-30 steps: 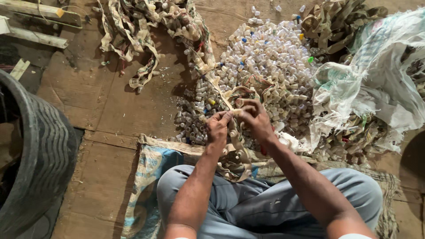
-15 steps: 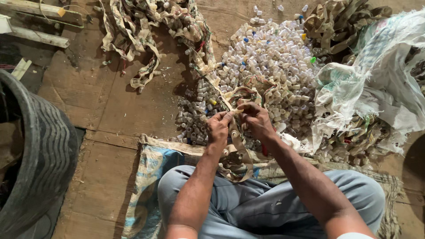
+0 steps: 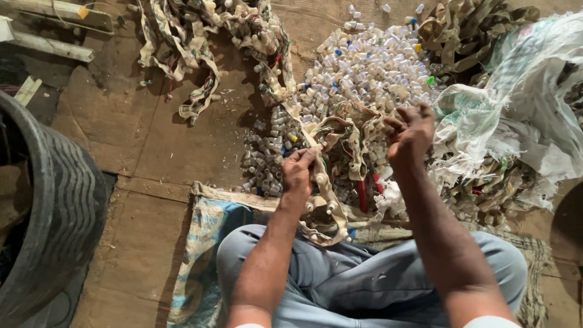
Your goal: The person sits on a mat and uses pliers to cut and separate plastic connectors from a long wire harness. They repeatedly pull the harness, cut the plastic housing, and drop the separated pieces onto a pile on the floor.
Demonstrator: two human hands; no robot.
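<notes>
Worn wooden plank floor [image 3: 146,152], littered all over. Seated cross-legged on a patterned woven mat [image 3: 200,243], grey trousers at the bottom of the view.

Left hand [image 3: 299,171] closed on a tan fabric strip [image 3: 325,182] studded with small plastic caps, pinching it just above the lap. Right hand [image 3: 410,135] raised higher and to the right, fingers curled shut on the upper tangle of the same strip [image 3: 355,136]. Hands well apart, strip stretched slack between them, long axis running from lower left up to upper right, loose end looping down onto the knees. Left hand nearer the body; right hand nearer the heap.

Beyond the hands, a big heap of white plastic caps [image 3: 364,67], a few blue, yellow and green among them. Smaller grey pile of caps [image 3: 264,167] just left of the left hand. More stripped fabric bands [image 3: 200,48] upper left. Torn white woven sack [image 3: 522,103] to the right. Black rubber tyre [image 3: 54,206] at far left.
</notes>
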